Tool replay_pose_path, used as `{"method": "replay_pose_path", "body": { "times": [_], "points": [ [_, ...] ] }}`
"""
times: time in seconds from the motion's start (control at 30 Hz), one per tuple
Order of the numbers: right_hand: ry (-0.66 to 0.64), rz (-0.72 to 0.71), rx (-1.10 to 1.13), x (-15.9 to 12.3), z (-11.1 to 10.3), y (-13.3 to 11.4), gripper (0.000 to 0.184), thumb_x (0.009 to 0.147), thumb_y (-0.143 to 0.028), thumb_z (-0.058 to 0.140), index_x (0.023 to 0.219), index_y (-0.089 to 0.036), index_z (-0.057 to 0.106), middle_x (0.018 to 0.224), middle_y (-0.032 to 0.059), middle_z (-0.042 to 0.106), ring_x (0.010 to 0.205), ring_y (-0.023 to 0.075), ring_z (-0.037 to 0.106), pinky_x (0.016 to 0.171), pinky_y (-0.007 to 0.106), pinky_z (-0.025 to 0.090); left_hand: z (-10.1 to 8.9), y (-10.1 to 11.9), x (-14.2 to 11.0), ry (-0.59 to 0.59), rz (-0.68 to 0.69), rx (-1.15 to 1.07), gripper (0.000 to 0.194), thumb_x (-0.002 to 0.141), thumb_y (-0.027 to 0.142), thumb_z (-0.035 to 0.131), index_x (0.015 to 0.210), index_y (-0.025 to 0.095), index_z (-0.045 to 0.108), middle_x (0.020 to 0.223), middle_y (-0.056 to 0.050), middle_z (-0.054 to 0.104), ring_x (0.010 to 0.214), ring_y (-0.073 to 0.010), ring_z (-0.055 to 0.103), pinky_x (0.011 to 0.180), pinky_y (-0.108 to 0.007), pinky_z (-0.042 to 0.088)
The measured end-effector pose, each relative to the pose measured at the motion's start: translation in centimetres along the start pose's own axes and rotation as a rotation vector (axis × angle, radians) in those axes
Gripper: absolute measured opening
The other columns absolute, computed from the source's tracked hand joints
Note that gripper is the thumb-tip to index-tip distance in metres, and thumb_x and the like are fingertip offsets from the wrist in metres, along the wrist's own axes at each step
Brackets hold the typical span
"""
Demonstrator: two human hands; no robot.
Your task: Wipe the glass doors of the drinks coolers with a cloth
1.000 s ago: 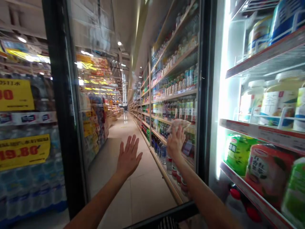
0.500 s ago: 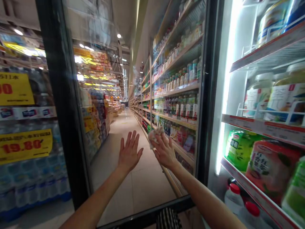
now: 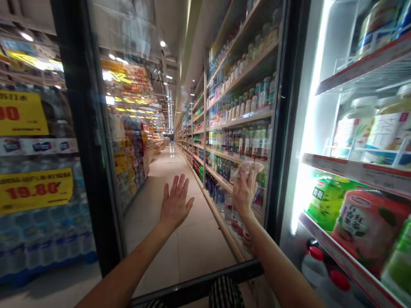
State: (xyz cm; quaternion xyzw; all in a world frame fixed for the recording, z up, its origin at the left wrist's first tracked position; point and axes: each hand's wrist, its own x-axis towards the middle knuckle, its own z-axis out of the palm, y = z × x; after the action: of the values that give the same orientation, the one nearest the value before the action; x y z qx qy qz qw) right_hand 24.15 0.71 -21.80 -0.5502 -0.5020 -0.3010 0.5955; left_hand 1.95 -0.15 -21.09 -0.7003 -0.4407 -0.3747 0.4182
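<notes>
A glass door with a dark frame [image 3: 199, 285] stands open before me, and the aisle shows through its pane. My left hand [image 3: 174, 203] lies flat against the glass, fingers stretched and thumb apart, holding nothing. Toward the pane's right side, my right hand [image 3: 244, 193] presses a pale patterned cloth [image 3: 255, 167] to the glass. The cloth sticks out beyond the fingertips, and part of it is hidden under the hand.
At right are lit cooler shelves with a green pack [image 3: 324, 194], a red pack [image 3: 359, 222] and red-capped bottles [image 3: 316, 256]. Bottled water [image 3: 48, 239] stacks at left beneath a yellow price sign [image 3: 35, 190]. Striped cloth [image 3: 226, 293] shows below the door.
My right hand has slid the cloth rightward and slightly up across the glass. My left hand stays at about the same spot. The view has shifted slightly.
</notes>
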Motion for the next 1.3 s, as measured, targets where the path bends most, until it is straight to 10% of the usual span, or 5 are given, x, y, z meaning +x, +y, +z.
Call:
{"method": "replay_pose_path", "body": {
  "times": [0.23, 0.43, 0.8, 1.13, 1.3],
  "points": [
    [-0.257, -0.537, 0.057, -2.9, 0.0, -1.6, 0.048, 0.081, -0.022, 0.045, 0.129, -0.027, 0.046, 0.143, 0.0045, 0.035, 0.137, 0.0263, 0.016, 0.108, 0.051, 0.016, 0.1, 0.0, -0.5, 0.009, -0.012, -0.014, 0.058, 0.087, 0.042, 0.036, 0.136, 0.011, 0.032, 0.145, -0.010, 0.026, 0.137, -0.0251, 0.018, 0.111, -0.047, 0.012],
    [0.011, 0.000, -0.009, -2.1, -0.1, 0.7, 0.048, 0.084, -0.021, 0.037, 0.132, -0.020, 0.041, 0.146, 0.0128, 0.026, 0.134, 0.0297, 0.022, 0.102, 0.054, 0.025, 0.0, -0.4, -1.7, -0.033, 0.040, -0.012, 0.058, 0.086, 0.042, 0.039, 0.136, 0.012, 0.033, 0.145, -0.009, 0.028, 0.136, -0.0241, 0.019, 0.111, -0.045, 0.012],
    [-0.007, -0.212, 0.031, -2.8, 0.7, -5.5, 0.042, 0.086, -0.026, 0.044, 0.128, -0.025, 0.047, 0.131, 0.0106, 0.045, 0.131, 0.0267, 0.027, 0.104, 0.050, 0.023, -0.1, -0.8, -2.4, -0.058, 0.063, -0.003, 0.057, 0.087, 0.042, 0.039, 0.135, 0.013, 0.034, 0.145, -0.008, 0.028, 0.137, -0.0231, 0.018, 0.111, -0.044, 0.014],
    [0.046, 0.149, -0.120, -3.4, 0.8, 3.2, 0.050, 0.089, -0.025, 0.032, 0.139, -0.022, 0.030, 0.147, 0.0142, 0.021, 0.135, 0.0300, 0.018, 0.099, 0.058, 0.026, -0.7, -2.2, -4.9, -0.094, 0.091, -0.039, 0.052, 0.087, 0.040, 0.039, 0.134, 0.016, 0.038, 0.143, -0.006, 0.033, 0.135, -0.0215, 0.024, 0.112, -0.041, 0.014],
    [-0.300, -0.467, 0.006, -7.6, 1.0, -0.5, 0.057, 0.082, -0.021, 0.045, 0.138, -0.029, 0.033, 0.145, 0.0041, 0.030, 0.138, 0.0281, 0.012, 0.108, 0.052, 0.017, -0.4, -2.0, -5.3, -0.085, 0.064, -0.016, 0.054, 0.087, 0.039, 0.039, 0.135, 0.014, 0.036, 0.142, -0.008, 0.033, 0.135, -0.0226, 0.023, 0.110, -0.044, 0.018]
  ]
}}
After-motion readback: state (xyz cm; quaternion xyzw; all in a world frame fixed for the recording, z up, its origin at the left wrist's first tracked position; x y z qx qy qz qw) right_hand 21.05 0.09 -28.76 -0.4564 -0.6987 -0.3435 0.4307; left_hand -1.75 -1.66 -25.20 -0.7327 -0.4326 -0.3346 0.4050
